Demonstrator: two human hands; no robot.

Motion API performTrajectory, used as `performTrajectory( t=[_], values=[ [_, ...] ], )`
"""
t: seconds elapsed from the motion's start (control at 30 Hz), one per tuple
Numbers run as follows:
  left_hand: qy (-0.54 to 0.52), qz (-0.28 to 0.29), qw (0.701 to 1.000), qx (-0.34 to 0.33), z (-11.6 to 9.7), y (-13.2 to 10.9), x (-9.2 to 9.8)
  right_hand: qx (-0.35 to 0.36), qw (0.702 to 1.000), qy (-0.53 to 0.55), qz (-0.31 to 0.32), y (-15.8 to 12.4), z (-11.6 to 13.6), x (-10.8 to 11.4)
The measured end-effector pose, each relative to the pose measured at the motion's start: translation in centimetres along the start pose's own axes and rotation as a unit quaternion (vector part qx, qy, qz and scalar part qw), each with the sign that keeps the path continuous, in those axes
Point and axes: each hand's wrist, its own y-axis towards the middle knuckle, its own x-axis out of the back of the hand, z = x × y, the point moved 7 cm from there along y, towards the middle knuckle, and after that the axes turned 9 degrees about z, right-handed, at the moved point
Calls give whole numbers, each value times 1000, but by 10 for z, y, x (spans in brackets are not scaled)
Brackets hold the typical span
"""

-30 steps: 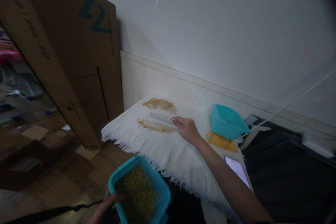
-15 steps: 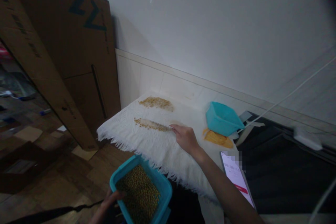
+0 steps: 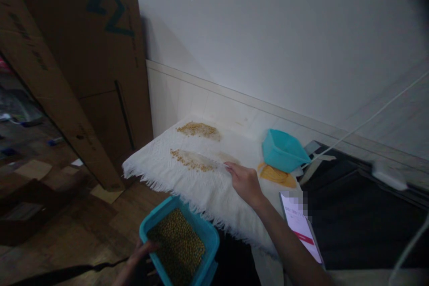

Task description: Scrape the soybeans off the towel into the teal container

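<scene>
My left hand (image 3: 139, 257) is closed on the rim of a blue plastic basin (image 3: 147, 214), thumb over the edge. Many round yellow-brown soybeans (image 3: 182, 237) lie inside it. The basin is held low, just below the fringed edge of a white cloth (image 3: 161, 167). Over that cloth, my right hand (image 3: 246, 183) pinches the end of a thin, pale, flat strip (image 3: 217, 162), its exact kind too blurred to tell. The strip points left, beside a thin row of loose soybeans (image 3: 194, 163). Farther back lies a larger patch of soybeans (image 3: 197, 129).
A second blue basin (image 3: 284, 149) stands at the cloth's right end beside a flat orange item (image 3: 276, 175). A phone (image 3: 301, 228) lies near my right forearm. A large cardboard box (image 3: 114, 76) stands left; a white cable (image 3: 368, 120) crosses on the right.
My right hand has moved a little to the right with the pale strip. The near row of soybeans lies less covered at its right end. My left hand and basin stay put.
</scene>
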Motion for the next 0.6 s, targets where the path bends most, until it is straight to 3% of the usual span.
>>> performTrajectory(
  t=[0.23, 0.6],
  values=[
    [2, -25, 1000, -11, -3, -2, -7, 17, 1000, 4, 6, -14, 11, -3],
    [1, -10, 1000, -10, -7, -2, -15, 45, 999, 26, 2, -26, 25, 7]
  ],
)
